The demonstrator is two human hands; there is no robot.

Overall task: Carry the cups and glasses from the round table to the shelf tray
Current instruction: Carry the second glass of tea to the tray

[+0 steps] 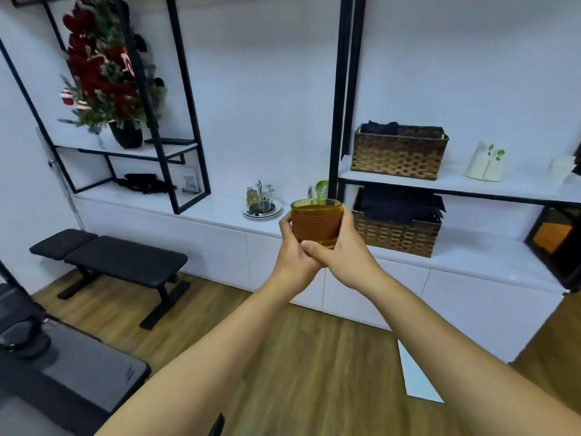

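Fingers [285, 223] of both hands cupping upright, see-through amber glass [316, 222]

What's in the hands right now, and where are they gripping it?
An amber glass, upright, cupped around its lower sides and base by both the left hand and the right hand.

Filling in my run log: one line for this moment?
phase: carrying | hands: left hand and right hand cup amber glass | target: shelf tray ahead

1 head-worn view looks forward and down along both arms toward the white counter [220, 212].
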